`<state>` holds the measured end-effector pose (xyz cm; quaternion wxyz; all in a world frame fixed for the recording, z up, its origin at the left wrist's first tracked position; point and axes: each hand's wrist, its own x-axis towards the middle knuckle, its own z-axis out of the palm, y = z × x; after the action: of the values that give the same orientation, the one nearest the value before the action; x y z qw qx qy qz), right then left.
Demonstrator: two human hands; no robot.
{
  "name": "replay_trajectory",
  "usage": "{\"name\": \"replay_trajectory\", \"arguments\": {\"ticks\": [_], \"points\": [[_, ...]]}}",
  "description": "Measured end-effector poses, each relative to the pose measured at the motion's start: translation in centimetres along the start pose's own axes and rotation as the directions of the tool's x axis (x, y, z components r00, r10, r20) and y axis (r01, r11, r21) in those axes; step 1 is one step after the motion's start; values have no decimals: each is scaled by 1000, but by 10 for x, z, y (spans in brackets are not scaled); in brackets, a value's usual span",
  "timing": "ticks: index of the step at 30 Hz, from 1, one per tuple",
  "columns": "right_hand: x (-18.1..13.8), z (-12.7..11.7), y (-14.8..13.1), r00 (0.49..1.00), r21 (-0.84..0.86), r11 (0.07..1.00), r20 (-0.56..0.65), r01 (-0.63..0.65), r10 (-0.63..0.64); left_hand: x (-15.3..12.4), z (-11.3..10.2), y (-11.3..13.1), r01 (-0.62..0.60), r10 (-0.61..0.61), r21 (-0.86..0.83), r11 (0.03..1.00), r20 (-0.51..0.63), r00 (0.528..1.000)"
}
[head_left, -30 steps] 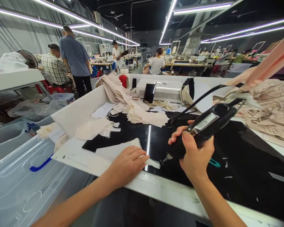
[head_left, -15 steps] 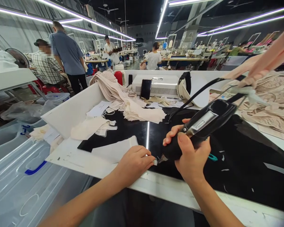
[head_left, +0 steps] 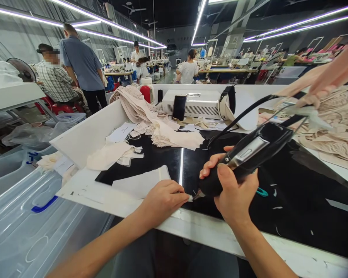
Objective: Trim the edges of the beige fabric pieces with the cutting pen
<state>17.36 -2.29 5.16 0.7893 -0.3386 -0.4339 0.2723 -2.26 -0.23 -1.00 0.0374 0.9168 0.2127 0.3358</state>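
My right hand [head_left: 234, 189] is wrapped round a black corded handheld power tool [head_left: 249, 150] with a silver plate on its side. The tool's pointed metal tip [head_left: 199, 195] is angled down to the left, close to my left fingertips. My left hand [head_left: 165, 200] is closed in a pinch on the narrow end of a pale fabric strip [head_left: 190, 198]; the rest of the strip is hidden by the fingers. Just behind my left hand, a flat white piece [head_left: 142, 182] lies on the black work surface [head_left: 278, 220].
Pale fabric stacks [head_left: 174, 133] lie at the back left, near a phone [head_left: 179, 108] leaning on a white box [head_left: 197, 103]. A pink fabric strip [head_left: 333, 73] holds up the tool's rear. Cream fabric [head_left: 336, 127] is heaped right. Clear plastic bins [head_left: 26, 227] stand left.
The view has shifted very slightly. Both hands and the tool keep almost the same place, with the tip still beside the left fingertips.
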Motion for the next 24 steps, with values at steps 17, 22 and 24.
{"name": "replay_trajectory", "arguments": {"ticks": [17, 22, 24], "points": [[7, 1, -5, 999, 31, 999, -50, 6, -4, -5, 8, -2, -59, 60, 45, 997, -31, 998], [14, 7, -5, 996, 44, 999, -89, 31, -27, -6, 10, -3, -65, 68, 61, 996, -42, 997], [14, 8, -4, 997, 33, 999, -79, 30, -27, -7, 11, -3, -67, 70, 64, 996, -35, 997]]}}
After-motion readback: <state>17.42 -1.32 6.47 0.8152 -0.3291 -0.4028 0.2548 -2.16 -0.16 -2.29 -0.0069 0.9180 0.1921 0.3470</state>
